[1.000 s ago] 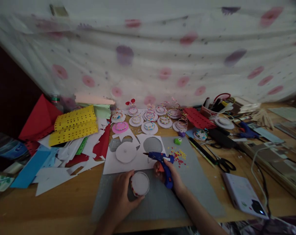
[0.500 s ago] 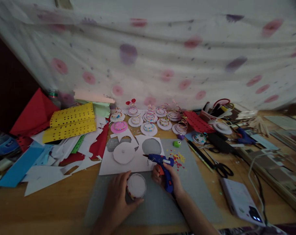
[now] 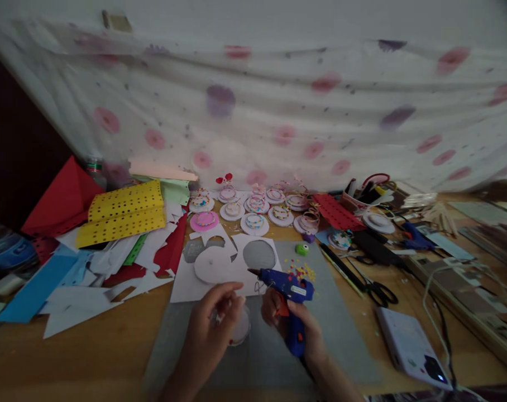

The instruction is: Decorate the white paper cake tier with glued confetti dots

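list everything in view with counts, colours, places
Floral curtain: 1, white, back
Wooden table: 1, brown, foreground
Rectangular mat: 1, grey, centre
Cut paper sheet: 1, white, over mat
Flat paper disc: 1, white, on sheet
Small round piece: 1, white, front centre
Scattered confetti: many, yellow and red, on mat
Small rounded objects: 2, green and purple, mat's rear
Hat-shaped pieces: about ten, mostly white, one pink, rear centre
Paper pile: uncounted, red, yellow, white, blue, left
Looped scissors: at least 1, black, right
Flat device: 1, pale, right front
Pistol-shaped glue guns: 2, blue, centre, right rear
Left hand: 1, bare, before round piece
Right hand: 1, bare, gripping nearer gun
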`<action>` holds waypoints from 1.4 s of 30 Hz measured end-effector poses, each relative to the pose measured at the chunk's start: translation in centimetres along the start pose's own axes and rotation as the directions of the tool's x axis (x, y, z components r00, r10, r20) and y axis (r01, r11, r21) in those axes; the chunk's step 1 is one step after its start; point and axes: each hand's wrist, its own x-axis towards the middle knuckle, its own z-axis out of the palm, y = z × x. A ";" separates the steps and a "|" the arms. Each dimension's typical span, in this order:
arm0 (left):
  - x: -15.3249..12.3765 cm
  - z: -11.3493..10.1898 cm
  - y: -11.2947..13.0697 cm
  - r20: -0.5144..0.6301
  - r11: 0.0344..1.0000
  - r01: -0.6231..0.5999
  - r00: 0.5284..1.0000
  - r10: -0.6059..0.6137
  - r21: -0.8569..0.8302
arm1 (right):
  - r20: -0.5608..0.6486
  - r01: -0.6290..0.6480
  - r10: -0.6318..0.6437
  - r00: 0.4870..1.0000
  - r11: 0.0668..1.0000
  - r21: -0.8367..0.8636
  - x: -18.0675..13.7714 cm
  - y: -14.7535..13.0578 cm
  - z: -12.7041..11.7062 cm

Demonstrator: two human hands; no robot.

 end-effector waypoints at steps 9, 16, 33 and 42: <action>-0.6 2.0 1.9 0.101 0.975 0.070 0.994 -0.050 -0.211 | 0.023 0.014 -0.013 1.000 0.998 -0.054 -2.3 -0.9 2.4; -1.3 1.4 2.6 0.115 0.981 0.062 0.992 -0.042 -0.183 | 0.139 -0.122 0.129 0.982 0.991 -0.058 -3.8 -1.6 2.7; -3.3 -1.2 -9.4 0.214 0.816 -0.342 0.938 0.271 0.465 | -0.347 -0.421 0.287 0.893 0.806 -0.415 -6.0 -4.0 -1.5; -3.4 -1.5 -9.8 0.189 0.817 -0.346 0.938 0.290 0.462 | -0.386 -0.375 0.180 0.905 0.765 -0.524 -5.6 -3.9 -0.2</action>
